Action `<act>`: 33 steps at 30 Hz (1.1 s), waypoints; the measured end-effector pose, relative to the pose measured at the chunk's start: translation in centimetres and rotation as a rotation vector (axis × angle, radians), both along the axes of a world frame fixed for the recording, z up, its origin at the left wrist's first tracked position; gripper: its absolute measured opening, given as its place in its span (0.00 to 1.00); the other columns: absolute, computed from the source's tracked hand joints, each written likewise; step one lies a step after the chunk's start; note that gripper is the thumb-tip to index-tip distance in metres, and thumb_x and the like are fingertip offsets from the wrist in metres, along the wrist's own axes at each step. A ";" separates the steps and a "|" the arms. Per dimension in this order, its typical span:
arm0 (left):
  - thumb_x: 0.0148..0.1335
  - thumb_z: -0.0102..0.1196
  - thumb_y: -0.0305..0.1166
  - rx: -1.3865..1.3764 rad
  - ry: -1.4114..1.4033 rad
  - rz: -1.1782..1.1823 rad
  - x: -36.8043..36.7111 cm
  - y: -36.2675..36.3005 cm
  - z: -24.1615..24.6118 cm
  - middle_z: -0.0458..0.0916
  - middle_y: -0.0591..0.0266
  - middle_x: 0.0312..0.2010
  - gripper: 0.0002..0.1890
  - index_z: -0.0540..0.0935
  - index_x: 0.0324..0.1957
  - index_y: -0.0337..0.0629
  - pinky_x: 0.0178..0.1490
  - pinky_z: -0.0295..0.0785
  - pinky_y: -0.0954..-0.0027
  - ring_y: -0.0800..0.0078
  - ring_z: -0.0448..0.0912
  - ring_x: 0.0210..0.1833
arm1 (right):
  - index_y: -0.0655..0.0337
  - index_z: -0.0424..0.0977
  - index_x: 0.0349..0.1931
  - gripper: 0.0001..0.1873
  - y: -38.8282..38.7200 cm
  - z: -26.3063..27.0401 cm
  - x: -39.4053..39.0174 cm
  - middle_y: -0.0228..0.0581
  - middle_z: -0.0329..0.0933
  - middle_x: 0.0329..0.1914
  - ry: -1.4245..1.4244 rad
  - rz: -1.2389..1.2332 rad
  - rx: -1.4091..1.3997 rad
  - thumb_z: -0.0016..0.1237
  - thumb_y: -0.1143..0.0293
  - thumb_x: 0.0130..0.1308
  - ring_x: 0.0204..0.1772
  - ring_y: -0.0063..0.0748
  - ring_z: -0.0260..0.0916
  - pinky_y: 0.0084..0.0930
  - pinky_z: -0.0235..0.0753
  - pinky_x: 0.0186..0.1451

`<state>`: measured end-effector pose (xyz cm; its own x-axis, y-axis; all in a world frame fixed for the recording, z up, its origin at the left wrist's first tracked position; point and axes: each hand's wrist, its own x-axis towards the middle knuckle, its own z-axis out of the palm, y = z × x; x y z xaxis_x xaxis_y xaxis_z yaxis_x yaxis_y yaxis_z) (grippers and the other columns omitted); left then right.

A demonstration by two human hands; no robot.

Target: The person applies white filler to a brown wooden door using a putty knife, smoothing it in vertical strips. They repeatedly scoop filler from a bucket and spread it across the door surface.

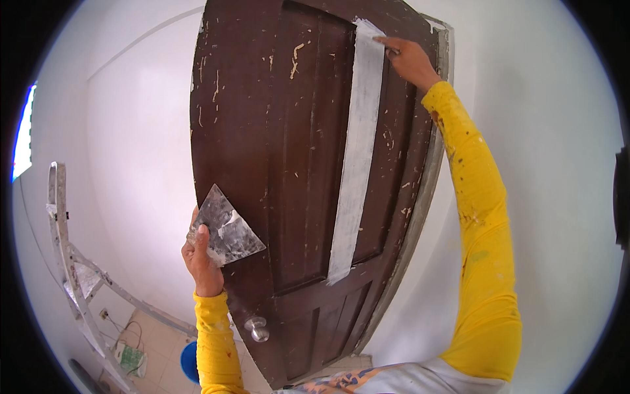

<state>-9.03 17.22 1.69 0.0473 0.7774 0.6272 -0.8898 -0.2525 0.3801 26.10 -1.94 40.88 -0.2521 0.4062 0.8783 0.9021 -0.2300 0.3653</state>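
A brown panelled wooden door (236, 157) stands before me, its paint chipped to pale spots. Down its middle stile runs a long band of whitish filler (362, 128) with ragged ends. My right hand (406, 56) is at the top of this band, the index finger stretched onto it; whether a thin tool sits under the fingers cannot be made out. My left hand (203, 263) grips a flat, angular metal plate (229, 229) by its left edge, thumb on top. White paste smears the plate, which is in front of the door's left edge.
A round metal doorknob (257, 329) juts from the door's lower left. At left stands a paint-spattered metal ladder (74, 276). A blue bucket (189, 362), a green-and-white package (130, 358) and cables (135, 330) are on the tiled floor. The door frame (418, 216) meets a white wall at right.
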 end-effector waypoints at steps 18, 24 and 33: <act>0.71 0.57 0.34 0.027 0.028 -0.001 0.1 0.8 -0.2 0.86 0.62 0.45 0.11 0.84 0.46 0.35 0.54 0.75 0.72 0.77 0.82 0.47 | 0.47 0.71 0.67 0.33 -0.5 1.2 3.1 0.52 0.74 0.65 0.065 0.115 0.107 0.39 0.79 0.60 0.66 0.58 0.71 0.40 0.70 0.68; 0.71 0.56 0.35 0.046 0.081 0.020 0.4 1.0 -0.7 0.83 0.59 0.53 0.21 0.76 0.59 0.30 0.62 0.69 0.70 0.74 0.79 0.55 | 0.51 0.72 0.66 0.29 4.1 0.6 1.3 0.48 0.77 0.62 0.051 0.105 0.218 0.45 0.77 0.62 0.65 0.55 0.71 0.38 0.70 0.70; 0.72 0.56 0.37 0.080 0.094 -0.018 0.6 1.8 -1.2 0.81 0.58 0.57 0.27 0.72 0.66 0.27 0.67 0.67 0.70 0.73 0.77 0.60 | 0.72 0.78 0.53 0.18 -4.8 -3.9 -1.5 0.40 0.85 0.45 0.924 0.532 -0.349 0.57 0.74 0.65 0.47 0.28 0.84 0.24 0.80 0.55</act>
